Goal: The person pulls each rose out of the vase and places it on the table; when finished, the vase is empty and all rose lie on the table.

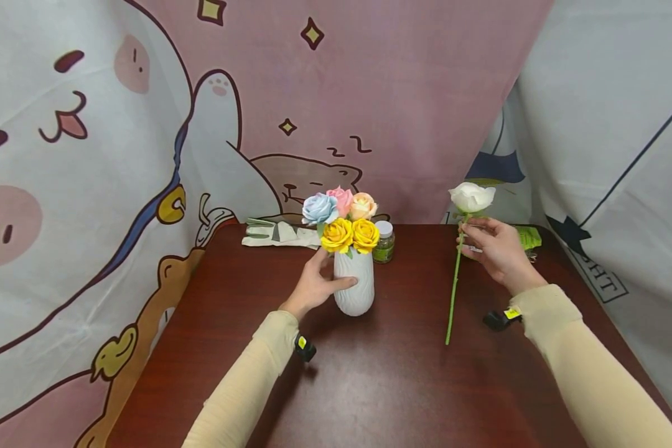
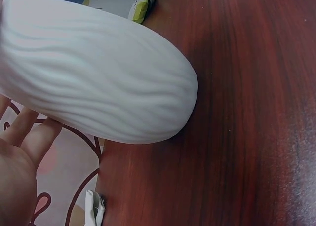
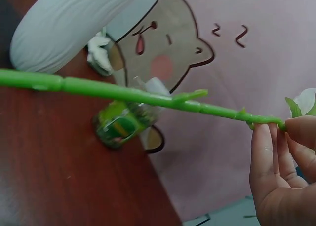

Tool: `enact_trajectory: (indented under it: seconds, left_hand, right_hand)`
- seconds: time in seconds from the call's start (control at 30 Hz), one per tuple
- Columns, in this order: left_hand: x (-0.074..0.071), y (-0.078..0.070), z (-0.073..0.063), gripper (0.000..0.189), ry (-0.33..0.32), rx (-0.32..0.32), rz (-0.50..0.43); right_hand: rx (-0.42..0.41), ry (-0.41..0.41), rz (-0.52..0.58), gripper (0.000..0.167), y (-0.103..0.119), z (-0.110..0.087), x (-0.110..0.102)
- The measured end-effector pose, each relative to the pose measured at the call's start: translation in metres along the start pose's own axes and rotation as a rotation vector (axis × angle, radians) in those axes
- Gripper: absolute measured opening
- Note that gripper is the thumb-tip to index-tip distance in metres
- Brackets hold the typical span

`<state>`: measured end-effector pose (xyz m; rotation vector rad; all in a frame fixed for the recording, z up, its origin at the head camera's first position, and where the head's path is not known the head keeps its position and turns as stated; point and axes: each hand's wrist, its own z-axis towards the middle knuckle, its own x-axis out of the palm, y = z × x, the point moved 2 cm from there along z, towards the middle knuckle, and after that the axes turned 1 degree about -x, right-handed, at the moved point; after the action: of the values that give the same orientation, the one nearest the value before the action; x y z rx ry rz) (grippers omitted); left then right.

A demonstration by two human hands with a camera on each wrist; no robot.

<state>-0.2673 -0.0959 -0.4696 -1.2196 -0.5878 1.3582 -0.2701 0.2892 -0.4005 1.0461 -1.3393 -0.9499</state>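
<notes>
A white vase (image 1: 356, 287) with wavy ridges stands in the middle of the table, filled with artificial roses: two yellow roses (image 1: 351, 235) in front, a blue rose (image 1: 320, 209), a pink and a peach one behind. My left hand (image 1: 312, 287) holds the vase from its left side, thumb across the front and the other fingers behind it, partly hidden. To the right, my right hand (image 1: 498, 252) pinches a single white artificial rose (image 1: 473, 198) by its green stem (image 3: 118, 91), just below the bloom. The flower is upright, bloom on top, its stem pointing down apart from the vase.
Behind the vase stands a small jar (image 1: 384, 244) with a white lid and green label. A white-and-green glove (image 1: 280, 234) lies at the back left of the table (image 1: 403, 386). At the back right, a green packet (image 1: 529, 237) sits partly behind my right hand. Printed cloth hangs around the table.
</notes>
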Motion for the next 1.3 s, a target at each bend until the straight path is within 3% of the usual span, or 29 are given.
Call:
enact_trajectory:
  seconds: [0.2,0.43,0.53,0.9,1.3]
  left_hand:
    - [0.000,-0.001,0.000,0.081,-0.001,0.003,-0.002]
    - [0.000,-0.001,-0.001,0.080,0.001,-0.003,-0.017]
    - [0.000,-0.002,-0.001,0.079,-0.002,-0.010,-0.026]
    - [0.001,-0.004,-0.003,0.078,-0.012,-0.045,-0.018]
    - [0.000,-0.004,-0.003,0.080,-0.006,-0.075,-0.024]
  right_hand:
    - [0.048,0.020,-0.100,0.027,-0.022,-0.001,-0.005]
    - [0.112,0.044,-0.340,0.048,-0.045,-0.001,-0.004]
    - [0.132,0.057,-0.390,0.053,-0.054,-0.001,-0.003]
    - [0.190,0.068,-0.486,0.048,-0.089,-0.007,0.000]
    - [0.222,0.084,-0.469,0.044,-0.119,-0.009,0.011]
